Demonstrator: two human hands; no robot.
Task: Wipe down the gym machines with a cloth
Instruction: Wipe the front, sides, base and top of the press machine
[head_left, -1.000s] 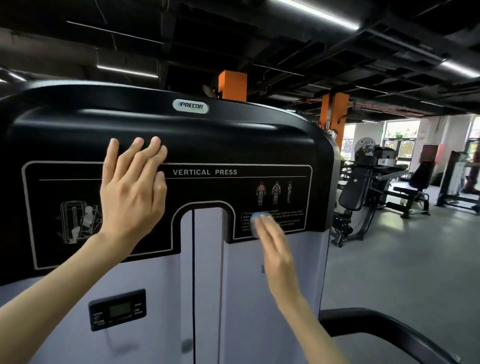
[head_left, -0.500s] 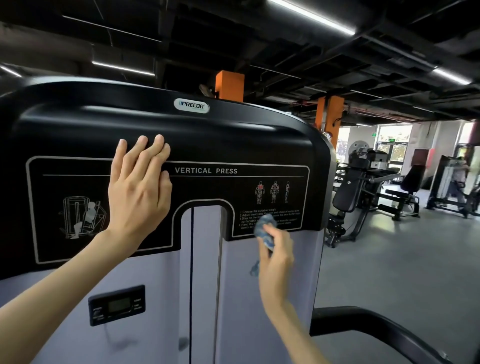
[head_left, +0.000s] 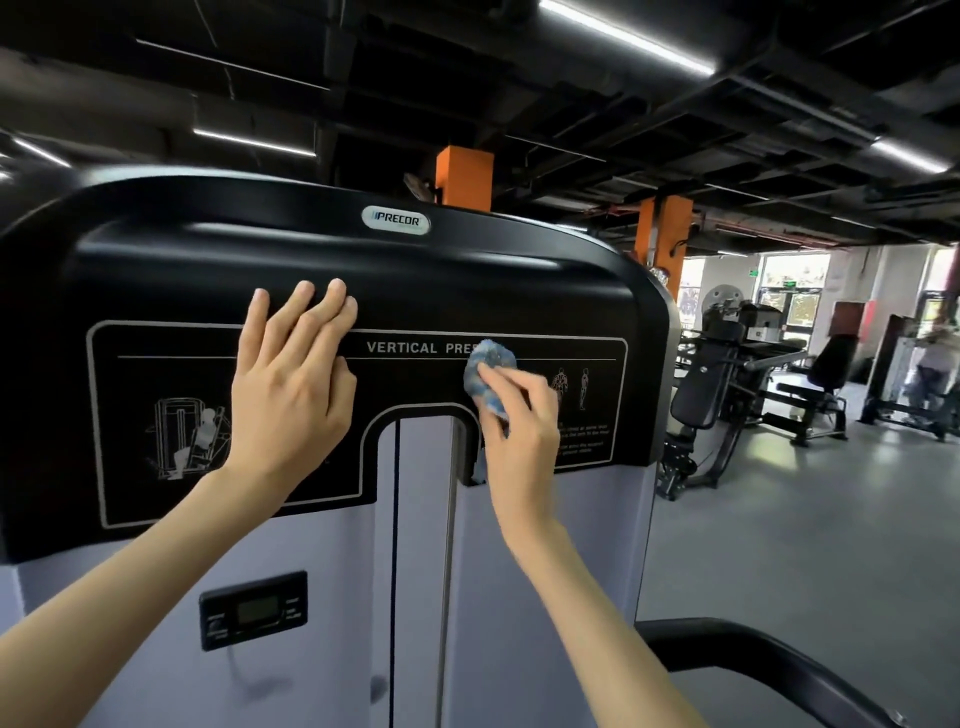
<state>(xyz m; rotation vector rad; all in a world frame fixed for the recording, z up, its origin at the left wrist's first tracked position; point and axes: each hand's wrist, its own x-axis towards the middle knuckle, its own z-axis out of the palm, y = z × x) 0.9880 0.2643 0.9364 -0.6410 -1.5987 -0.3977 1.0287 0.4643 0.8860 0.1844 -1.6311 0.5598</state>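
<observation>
Fingers (head_left: 514, 378) of the right hand (head_left: 522, 431) pinch the bunched blue cloth (head_left: 485, 361), which has climbed from the lower right corner of the machine's black panel (head_left: 467, 280) to its title line. The left hand (head_left: 291, 395) lies flat and straight-fingered beside it. Much of the panel probably remains to be wiped.

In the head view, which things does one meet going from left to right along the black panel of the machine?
White line drawing of the machine → left hand lying flat → crumpled blue cloth → small printed body figures → black padded gym machine beyond the panel.
</observation>
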